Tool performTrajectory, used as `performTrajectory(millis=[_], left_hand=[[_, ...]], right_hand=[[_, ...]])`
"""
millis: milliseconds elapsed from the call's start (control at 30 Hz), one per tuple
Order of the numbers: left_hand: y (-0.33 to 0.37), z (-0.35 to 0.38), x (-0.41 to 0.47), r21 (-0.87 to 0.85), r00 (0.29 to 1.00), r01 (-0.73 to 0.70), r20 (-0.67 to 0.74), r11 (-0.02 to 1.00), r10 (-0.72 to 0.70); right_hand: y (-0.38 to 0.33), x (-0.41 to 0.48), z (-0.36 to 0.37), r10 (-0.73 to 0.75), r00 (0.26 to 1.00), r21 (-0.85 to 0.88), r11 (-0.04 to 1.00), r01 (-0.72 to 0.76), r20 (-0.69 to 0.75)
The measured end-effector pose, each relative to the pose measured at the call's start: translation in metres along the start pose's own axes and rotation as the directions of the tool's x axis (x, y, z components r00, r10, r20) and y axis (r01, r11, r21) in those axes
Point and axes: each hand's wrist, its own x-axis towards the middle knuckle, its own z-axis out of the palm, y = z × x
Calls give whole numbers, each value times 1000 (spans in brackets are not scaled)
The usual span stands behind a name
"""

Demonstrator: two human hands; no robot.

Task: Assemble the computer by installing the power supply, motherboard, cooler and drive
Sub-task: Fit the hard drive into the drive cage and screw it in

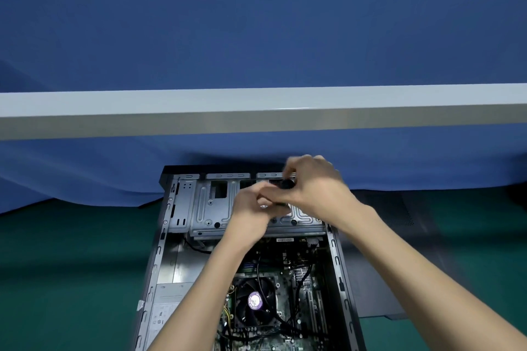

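Motherboard in green [288,319], black fan cooler [254,300] and grey power supply [166,308] are fitted below the silver drive cage [208,208]; over it, a small black part [285,184] is pinched by fingers of left hand [251,208] and right hand [316,185]; drive work is judged unfinished.

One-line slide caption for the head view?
Right hand grips a small black part, left hand close beside, over the silver metal drive cage of the open grey computer case.

This is looking like an electronics assembly bench set up as a staged work station. A green-surfaced table [71,279] is carrying an opened computer case [176,208] lying on its side, with a grey side panel [399,202] lying just beside it. A blue cloth [256,22] is hanging behind as a backdrop, and a pale bar [256,111] is crossing in front of it.
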Motion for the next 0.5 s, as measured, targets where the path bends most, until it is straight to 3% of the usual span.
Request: performTrajectory(millis=[67,167,267,400,500], left_hand=[[2,-5,3,-90,999,37,41,995,-33],[1,-7,-2,113,994,-74,91,991,64],[3,-3,-3,141,996,-83,25,987,81],[7,-7,6,-71,998,6,67,997,-1],[4,-5,0,127,994,-81,89,989,70]], right_hand=[[1,1,0,-38,999,36,999,37,33],[-1,0,9,46,999,-11,999,-47,-14],[-2,0,9,44,997,-60,997,-48,-60],[4,-1,7,-40,998,69,997,43,-37],[3,-1,10,53,996,-6,999,-54,-77]])
